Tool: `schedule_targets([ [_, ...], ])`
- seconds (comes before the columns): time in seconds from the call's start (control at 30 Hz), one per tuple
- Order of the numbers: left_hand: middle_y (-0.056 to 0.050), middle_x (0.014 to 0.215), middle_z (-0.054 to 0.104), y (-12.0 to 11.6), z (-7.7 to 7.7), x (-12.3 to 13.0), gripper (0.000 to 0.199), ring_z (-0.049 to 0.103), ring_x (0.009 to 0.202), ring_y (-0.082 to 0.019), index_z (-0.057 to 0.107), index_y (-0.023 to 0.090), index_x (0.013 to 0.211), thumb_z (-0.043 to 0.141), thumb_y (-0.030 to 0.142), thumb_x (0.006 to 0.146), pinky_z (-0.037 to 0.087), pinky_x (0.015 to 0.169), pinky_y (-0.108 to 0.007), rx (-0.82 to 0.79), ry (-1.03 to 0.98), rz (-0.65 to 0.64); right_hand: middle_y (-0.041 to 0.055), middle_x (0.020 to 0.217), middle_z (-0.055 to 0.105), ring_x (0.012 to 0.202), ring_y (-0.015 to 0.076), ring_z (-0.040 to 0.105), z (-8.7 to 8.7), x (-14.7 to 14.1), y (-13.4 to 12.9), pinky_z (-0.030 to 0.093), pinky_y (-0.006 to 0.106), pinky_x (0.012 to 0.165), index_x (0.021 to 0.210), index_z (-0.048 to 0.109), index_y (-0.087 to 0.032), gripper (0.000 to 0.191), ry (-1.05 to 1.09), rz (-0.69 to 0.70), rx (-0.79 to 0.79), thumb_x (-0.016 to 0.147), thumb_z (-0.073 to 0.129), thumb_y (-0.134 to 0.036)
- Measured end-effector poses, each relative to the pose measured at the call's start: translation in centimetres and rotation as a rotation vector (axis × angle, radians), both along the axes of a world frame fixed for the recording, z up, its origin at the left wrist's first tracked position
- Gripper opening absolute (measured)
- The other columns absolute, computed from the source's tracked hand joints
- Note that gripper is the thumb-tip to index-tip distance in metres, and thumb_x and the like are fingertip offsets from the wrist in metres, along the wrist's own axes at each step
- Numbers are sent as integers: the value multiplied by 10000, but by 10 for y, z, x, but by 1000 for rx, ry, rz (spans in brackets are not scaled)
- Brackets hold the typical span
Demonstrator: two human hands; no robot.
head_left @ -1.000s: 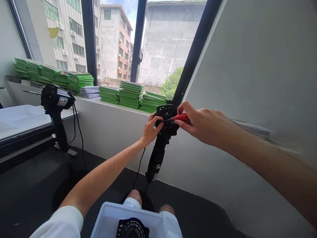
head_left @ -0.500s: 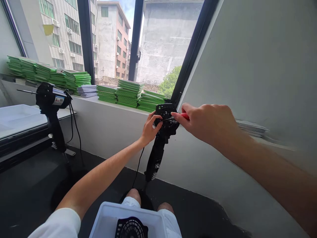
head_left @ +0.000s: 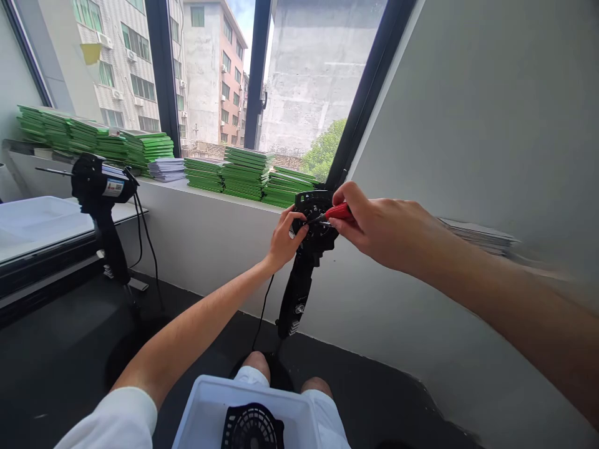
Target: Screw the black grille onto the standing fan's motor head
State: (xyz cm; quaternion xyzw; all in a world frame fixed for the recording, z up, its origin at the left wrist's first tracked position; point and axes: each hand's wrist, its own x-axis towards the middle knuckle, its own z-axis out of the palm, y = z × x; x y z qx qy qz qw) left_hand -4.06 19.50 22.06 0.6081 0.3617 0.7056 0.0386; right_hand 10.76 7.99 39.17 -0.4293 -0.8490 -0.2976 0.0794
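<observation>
My right hand (head_left: 369, 218) is closed on a red-handled screwdriver (head_left: 337, 212), its dark front end pointing left at the face of a black fan motor head (head_left: 314, 201). A thin pale metallic piece shows by my right thumb; what it is I cannot make out. My left hand (head_left: 285, 240) grips the left edge of the motor head, thumb and forefinger close to the screwdriver's tip. Whether a screw sits between those fingertips is hidden. Below the head runs the black stand column (head_left: 296, 293) with a knob, tilted slightly.
A white tray (head_left: 206, 390) rests on my lap, holding a black round slotted cover (head_left: 253, 427). To the left stands another fan motor (head_left: 100, 184) with a protruding shaft and hanging cord. Green stacks (head_left: 246, 174) line the windowsill. Papers (head_left: 477, 236) lie on the right ledge.
The screwdriver's red handle has shifted left, closer to the motor head, and more of it shows. My right fingers have changed position around it. My left hand stays in place.
</observation>
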Motion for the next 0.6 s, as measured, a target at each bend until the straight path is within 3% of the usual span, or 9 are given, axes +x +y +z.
schedule_targets([
  [0.17, -91, 1369, 565, 1, 1, 2, 112, 506, 1363, -226, 593, 235, 1015, 603, 189, 913, 421, 1127, -399, 9, -21, 1, 112, 576, 626, 550, 262, 609, -6, -1, -9, 261, 308, 495, 1102, 561, -123, 511, -19, -136, 260, 1015, 220, -493],
  [0.33, -93, 1373, 568, 5, 0, 6, 104, 489, 1388, -226, 594, 235, 1021, 594, 193, 926, 429, 1131, -402, 19, -22, 8, 100, 540, 579, 535, 238, 593, -10, -5, -13, 237, 293, 501, 1034, 571, -122, 531, -17, -194, 322, 1018, 214, -515],
  [0.47, -103, 1382, 566, 2, 6, 1, 84, 467, 1416, -239, 597, 233, 1027, 580, 232, 944, 426, 1146, -427, 1, 6, 13, 78, 567, 588, 507, 187, 534, -12, 0, -9, 244, 279, 494, 1025, 579, -135, 516, 4, -124, 297, 1020, 232, -517],
  [0.53, -107, 1438, 539, -6, 5, -8, 200, 440, 1446, -243, 580, 245, 1145, 583, 300, 953, 410, 1171, -433, 16, 64, -52, 59, 566, 593, 491, 164, 509, -20, 14, -11, 251, 270, 479, 966, 588, -163, 499, 74, -62, 335, 1012, 273, -547],
  [0.6, -106, 1523, 477, -21, -9, -21, 401, 412, 1472, -230, 470, 283, 1346, 554, 398, 971, 383, 1203, -427, 35, 99, -145, 35, 569, 601, 482, 147, 509, -37, 38, -18, 275, 261, 466, 928, 588, -194, 477, 203, 14, 418, 982, 349, -604],
])
